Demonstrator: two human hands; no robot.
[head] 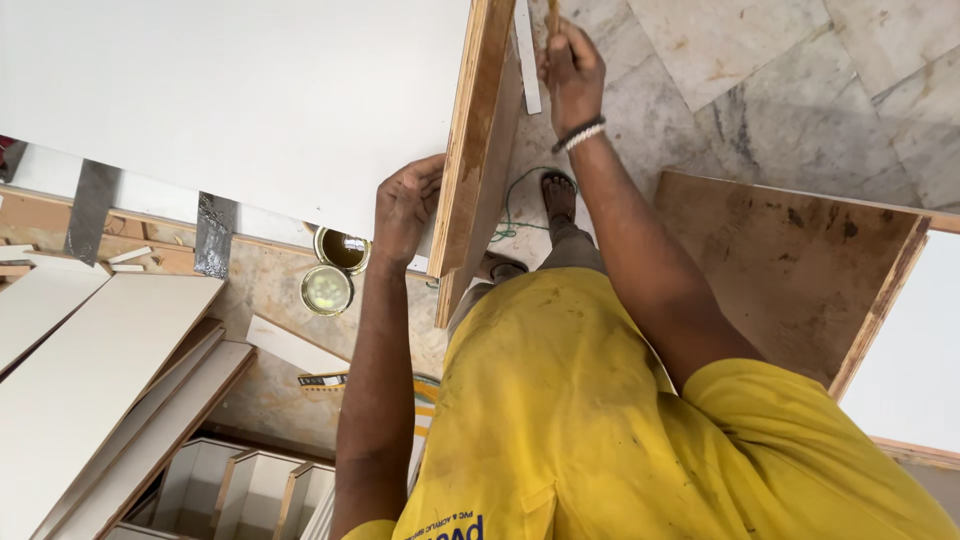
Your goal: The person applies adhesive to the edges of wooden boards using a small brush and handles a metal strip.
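Note:
A large white-faced plywood panel (220, 100) stands in front of me, its raw wooden edge (478, 150) turned toward me. My left hand (405, 208) grips the panel's lower corner, fingers curled over the white face beside that edge. My right hand (572, 68), with a beaded band on the wrist, is closed around a thin wooden handle (552, 14) at the top of the view. The handle's tip is cut off by the frame. A narrow white strip (527, 55) lies along the edge just left of that hand.
An open tin can (343, 250) and its lid (327, 290) sit on the floor under the panel. White boards (90, 370) lean at the left. A brown plywood sheet (790, 270) lies at the right. My sandalled foot (558, 195) and green string (515, 205) rest on the marble floor.

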